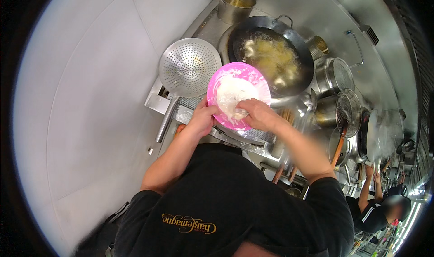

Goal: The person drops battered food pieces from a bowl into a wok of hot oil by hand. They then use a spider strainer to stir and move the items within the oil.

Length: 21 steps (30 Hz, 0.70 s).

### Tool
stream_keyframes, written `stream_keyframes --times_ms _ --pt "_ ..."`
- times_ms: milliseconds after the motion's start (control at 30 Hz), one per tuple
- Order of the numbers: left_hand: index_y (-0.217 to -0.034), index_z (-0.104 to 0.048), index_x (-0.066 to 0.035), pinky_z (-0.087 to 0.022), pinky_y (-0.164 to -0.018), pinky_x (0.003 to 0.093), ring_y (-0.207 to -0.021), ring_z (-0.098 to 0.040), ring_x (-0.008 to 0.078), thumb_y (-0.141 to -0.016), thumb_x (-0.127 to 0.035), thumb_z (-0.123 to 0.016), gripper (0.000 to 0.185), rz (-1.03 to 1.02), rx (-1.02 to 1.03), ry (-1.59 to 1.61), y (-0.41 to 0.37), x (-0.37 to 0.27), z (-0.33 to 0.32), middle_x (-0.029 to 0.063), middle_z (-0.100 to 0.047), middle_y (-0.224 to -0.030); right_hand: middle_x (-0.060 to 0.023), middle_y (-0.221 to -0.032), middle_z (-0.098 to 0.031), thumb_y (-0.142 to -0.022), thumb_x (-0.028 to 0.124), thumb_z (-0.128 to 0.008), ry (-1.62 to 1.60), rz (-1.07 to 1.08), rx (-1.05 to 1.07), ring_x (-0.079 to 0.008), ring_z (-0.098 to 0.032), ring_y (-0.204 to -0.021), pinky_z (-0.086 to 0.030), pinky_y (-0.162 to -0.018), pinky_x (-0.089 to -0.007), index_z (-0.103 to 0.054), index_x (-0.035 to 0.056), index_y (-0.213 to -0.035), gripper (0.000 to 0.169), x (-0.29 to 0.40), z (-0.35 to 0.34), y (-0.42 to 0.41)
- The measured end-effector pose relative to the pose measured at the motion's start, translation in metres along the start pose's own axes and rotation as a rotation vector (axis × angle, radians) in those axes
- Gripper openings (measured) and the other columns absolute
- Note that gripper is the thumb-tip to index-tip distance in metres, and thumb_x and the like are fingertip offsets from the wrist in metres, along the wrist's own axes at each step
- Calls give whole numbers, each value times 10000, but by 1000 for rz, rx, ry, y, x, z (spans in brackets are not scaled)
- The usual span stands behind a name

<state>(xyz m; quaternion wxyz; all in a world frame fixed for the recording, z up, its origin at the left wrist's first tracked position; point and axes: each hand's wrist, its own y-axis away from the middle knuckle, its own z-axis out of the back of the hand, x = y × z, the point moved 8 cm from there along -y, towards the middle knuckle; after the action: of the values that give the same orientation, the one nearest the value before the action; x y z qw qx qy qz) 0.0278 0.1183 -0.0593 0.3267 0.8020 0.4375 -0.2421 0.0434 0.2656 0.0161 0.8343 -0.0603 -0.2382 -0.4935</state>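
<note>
My left hand (202, 119) grips the near-left rim of a pink plastic bowl (262, 82), thumb inside and fingers underneath. Thick white batter (234, 90) lies in the bowl and smears its walls. My right hand (259, 113) reaches over the near-right rim, its fingertips curled around a batter-coated piece (241, 114) that they partly hide. Just beyond the bowl is a large dark wok (307, 77) of bubbling oil (274, 53). Pale battered pieces (249, 48) float near the wok's sides.
A perforated steel strainer (190, 67) rests left of the bowl, handle towards me. Behind stands a steel pot (234, 12) of yellowish liquid. Steel pots (330, 77) and a wire skimmer (349, 112) line the right. Farther right, a co-worker (373, 209) works near steam.
</note>
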Motion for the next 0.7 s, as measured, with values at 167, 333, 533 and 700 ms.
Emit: stream_keyframes --times_ms 167,333,533,700 --pt "-1355 -428 19 -580 -813 452 -1021 -656 303 -769 56 -488 590 -14 5 1 -4 4 0 172 -607 -1198 -185 -1114 -650 -792 69 -631 26 -30 -12 -371 -590 -1110 -475 -963 -457 -651 54 -1139 348 -5 10 8" --pt "-1345 -427 28 -577 -819 456 -1015 -658 315 -780 28 -485 568 -11 12 5 -9 6 3 177 -610 -1198 -200 -1078 -672 -788 80 -628 107 -86 -51 -363 -627 -1073 -485 -968 -439 -672 29 -1099 318 -22 25 18" --pt "-1359 -411 27 -585 -841 472 -1051 -648 321 -784 39 -485 580 -20 29 80 -14 11 11 192 -583 -1242 -233 -1043 -687 -788 102 -649 -14 -249 -210 -376 -665 -995 -521 -908 -425 -694 5 -1079 310 -58 72 39" --pt "-1309 -458 60 -565 -874 424 -1045 -651 296 -749 34 -481 561 -87 -28 95 -5 3 3 180 -614 -1196 -238 -991 -704 -791 151 -670 -128 -363 -397 -336 -699 -907 -535 -838 -372 -707 8 -1093 335 -100 118 57"
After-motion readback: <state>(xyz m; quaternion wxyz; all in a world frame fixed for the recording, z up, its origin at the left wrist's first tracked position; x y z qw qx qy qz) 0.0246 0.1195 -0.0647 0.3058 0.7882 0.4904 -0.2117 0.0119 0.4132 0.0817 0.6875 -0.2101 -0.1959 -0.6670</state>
